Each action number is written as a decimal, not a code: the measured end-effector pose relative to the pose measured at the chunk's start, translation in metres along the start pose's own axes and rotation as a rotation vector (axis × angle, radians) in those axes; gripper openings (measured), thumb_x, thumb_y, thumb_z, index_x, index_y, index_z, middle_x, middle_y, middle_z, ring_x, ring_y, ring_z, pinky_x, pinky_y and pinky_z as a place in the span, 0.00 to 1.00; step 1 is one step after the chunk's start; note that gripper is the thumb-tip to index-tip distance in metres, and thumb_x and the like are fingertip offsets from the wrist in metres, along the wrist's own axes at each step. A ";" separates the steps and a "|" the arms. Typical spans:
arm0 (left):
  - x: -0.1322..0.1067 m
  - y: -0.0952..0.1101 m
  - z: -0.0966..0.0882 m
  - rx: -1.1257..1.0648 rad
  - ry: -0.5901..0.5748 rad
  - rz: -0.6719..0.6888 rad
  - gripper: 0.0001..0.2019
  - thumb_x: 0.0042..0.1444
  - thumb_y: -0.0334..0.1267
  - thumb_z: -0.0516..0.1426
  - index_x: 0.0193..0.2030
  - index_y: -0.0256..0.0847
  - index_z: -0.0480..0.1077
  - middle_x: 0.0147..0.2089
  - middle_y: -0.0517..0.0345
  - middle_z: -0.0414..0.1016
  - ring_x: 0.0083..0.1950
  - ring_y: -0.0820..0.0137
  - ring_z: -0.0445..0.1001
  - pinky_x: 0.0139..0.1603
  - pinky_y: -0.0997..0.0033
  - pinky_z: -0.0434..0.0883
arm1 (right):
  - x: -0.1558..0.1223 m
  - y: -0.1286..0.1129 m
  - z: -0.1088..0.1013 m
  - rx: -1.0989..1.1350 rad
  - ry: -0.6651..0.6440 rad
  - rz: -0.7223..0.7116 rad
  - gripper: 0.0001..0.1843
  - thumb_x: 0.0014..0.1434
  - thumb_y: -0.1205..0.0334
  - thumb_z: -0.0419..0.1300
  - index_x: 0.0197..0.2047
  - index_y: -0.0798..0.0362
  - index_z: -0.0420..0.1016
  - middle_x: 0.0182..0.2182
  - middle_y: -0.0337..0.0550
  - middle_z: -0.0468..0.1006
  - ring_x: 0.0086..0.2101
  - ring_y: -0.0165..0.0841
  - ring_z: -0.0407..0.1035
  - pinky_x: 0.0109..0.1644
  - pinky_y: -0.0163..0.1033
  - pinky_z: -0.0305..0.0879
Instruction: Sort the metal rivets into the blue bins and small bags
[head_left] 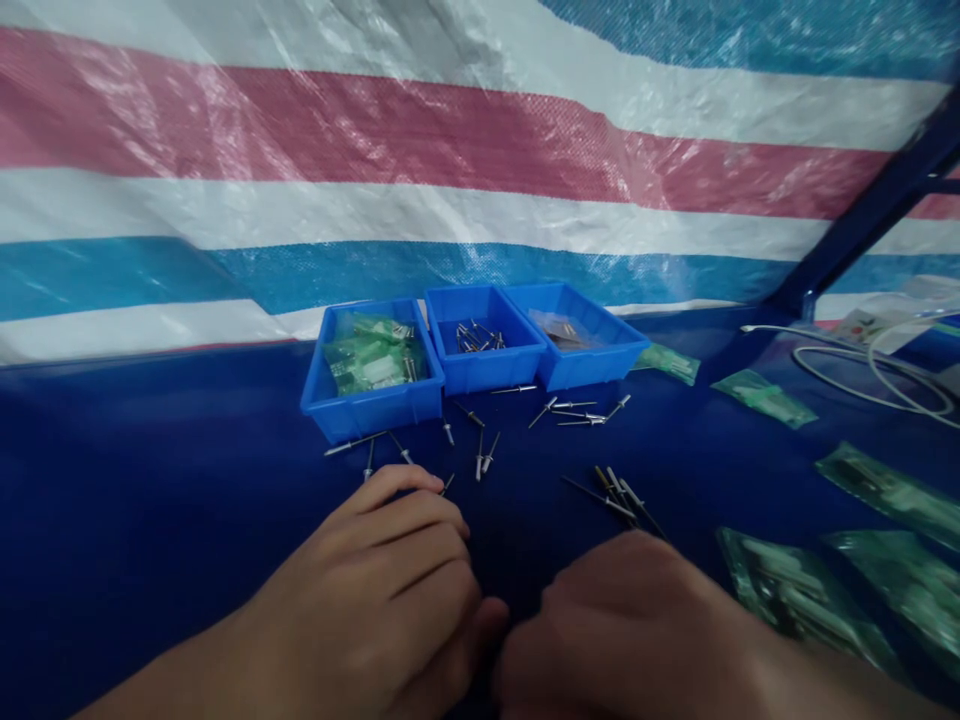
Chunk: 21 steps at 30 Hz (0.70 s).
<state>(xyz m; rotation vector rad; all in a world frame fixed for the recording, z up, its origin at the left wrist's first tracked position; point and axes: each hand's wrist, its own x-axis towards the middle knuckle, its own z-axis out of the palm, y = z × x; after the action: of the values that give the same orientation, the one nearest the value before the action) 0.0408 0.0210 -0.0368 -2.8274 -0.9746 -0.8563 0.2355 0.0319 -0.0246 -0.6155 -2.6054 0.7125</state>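
Observation:
My left hand rests on the dark blue table with its fingers curled down and together near the front edge. My right hand lies just beside it, blurred, with its fingers tucked under; the two hands meet at the thumbs. What they hold, if anything, is hidden. Loose metal rivets lie scattered just beyond my fingers, and another small group of rivets lies above my right hand.
Three blue trays stand in a row at the back: the left tray holds green bags, the middle tray holds rivets, the right tray a clear bag. Green bags lie at the right. A white cable coils far right. A striped tarp hangs behind.

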 end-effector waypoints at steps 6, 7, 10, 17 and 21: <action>0.003 0.000 -0.008 0.016 -0.034 0.029 0.12 0.57 0.26 0.46 0.27 0.40 0.66 0.24 0.61 0.73 0.28 0.73 0.72 0.45 0.67 0.70 | 0.002 0.005 0.005 0.001 0.087 0.014 0.09 0.59 0.64 0.56 0.27 0.52 0.68 0.20 0.30 0.72 0.21 0.20 0.67 0.22 0.23 0.57; 0.004 0.000 -0.007 0.007 -0.008 0.028 0.11 0.56 0.25 0.46 0.29 0.40 0.66 0.25 0.62 0.73 0.28 0.74 0.72 0.45 0.67 0.70 | 0.001 0.005 0.005 -0.005 0.136 0.039 0.08 0.59 0.65 0.56 0.28 0.51 0.68 0.21 0.31 0.73 0.21 0.20 0.68 0.22 0.22 0.58; 0.005 0.001 -0.004 0.000 0.092 0.033 0.09 0.55 0.25 0.48 0.36 0.40 0.65 0.26 0.65 0.74 0.28 0.76 0.73 0.45 0.69 0.70 | -0.001 0.006 0.002 -0.015 0.162 0.113 0.06 0.60 0.67 0.53 0.32 0.51 0.69 0.22 0.30 0.74 0.21 0.21 0.68 0.23 0.24 0.60; 0.001 0.000 -0.002 0.036 0.111 0.030 0.09 0.60 0.28 0.48 0.33 0.40 0.66 0.28 0.65 0.75 0.29 0.76 0.73 0.45 0.70 0.68 | 0.001 0.009 -0.001 0.025 0.107 0.192 0.08 0.62 0.65 0.51 0.32 0.50 0.68 0.22 0.29 0.72 0.21 0.22 0.67 0.20 0.26 0.57; 0.002 -0.001 -0.004 0.049 0.103 0.035 0.11 0.61 0.29 0.48 0.29 0.40 0.67 0.27 0.65 0.75 0.29 0.76 0.73 0.45 0.70 0.67 | 0.003 0.007 -0.001 0.080 0.056 0.173 0.04 0.60 0.65 0.54 0.35 0.49 0.69 0.23 0.28 0.74 0.23 0.22 0.68 0.22 0.24 0.59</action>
<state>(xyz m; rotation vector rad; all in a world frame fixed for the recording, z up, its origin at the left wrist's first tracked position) 0.0394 0.0219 -0.0331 -2.7205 -0.9166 -0.9498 0.2358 0.0393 -0.0267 -0.8309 -2.4802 0.8359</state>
